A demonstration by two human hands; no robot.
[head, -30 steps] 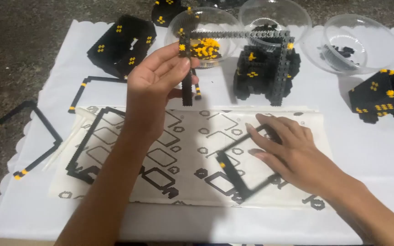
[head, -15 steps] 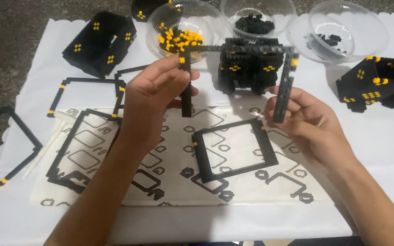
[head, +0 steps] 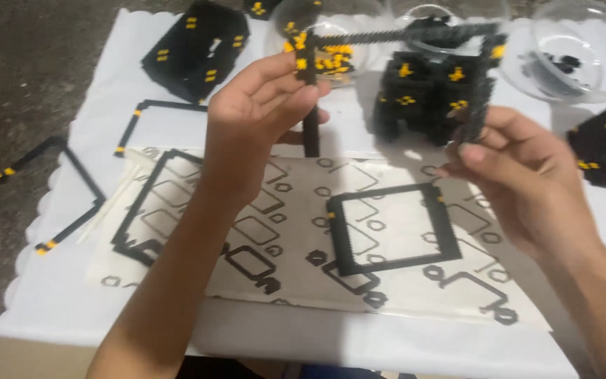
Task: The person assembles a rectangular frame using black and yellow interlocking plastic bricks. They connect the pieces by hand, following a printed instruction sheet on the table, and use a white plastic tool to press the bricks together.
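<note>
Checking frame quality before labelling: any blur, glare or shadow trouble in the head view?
Head view: motion blur smears the right hand and the black frame piece that both hands hold up; the left hand is a little sharper. The clear bowl at top right shows soft glare. The square frame on the patterned sheet is fairly crisp, with soft shadows.
</note>
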